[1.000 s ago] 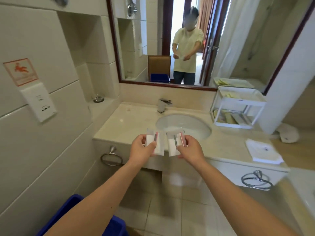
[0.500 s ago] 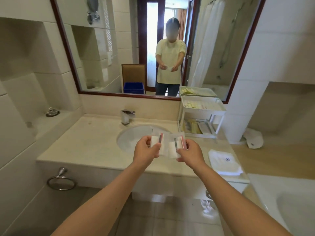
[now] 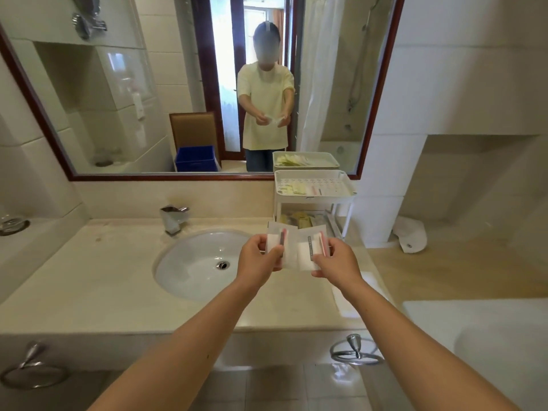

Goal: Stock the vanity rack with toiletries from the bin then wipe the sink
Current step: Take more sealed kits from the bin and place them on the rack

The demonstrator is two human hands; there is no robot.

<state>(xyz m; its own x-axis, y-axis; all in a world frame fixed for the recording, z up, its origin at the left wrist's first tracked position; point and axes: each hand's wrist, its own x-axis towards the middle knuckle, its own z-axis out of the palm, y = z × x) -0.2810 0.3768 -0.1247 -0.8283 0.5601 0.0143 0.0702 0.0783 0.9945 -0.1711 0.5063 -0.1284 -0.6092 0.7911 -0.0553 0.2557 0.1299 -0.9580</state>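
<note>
My left hand (image 3: 257,261) pinches a small white toiletry packet (image 3: 275,239) with a red and grey stripe. My right hand (image 3: 338,262) pinches a second, similar packet (image 3: 308,250). Both packets are held side by side above the counter, just right of the sink basin (image 3: 192,265). The white two-tier vanity rack (image 3: 314,197) stands on the counter behind my hands, against the mirror. Its top tray holds several flat sachets, and the lower tier holds more packets. The blue bin (image 3: 195,158) shows only as a reflection in the mirror.
A chrome faucet (image 3: 173,218) sits behind the basin. A folded white towel (image 3: 353,295) lies on the counter under my right forearm. Two towel rings (image 3: 355,351) hang below the counter edge. A white cap (image 3: 410,237) lies on the ledge at right; the bathtub rim (image 3: 474,327) is lower right.
I have stepped closer to the counter and turned right, so the sink and rack now sit nearer. Both hands still hold the packets, now closer to the rack.
</note>
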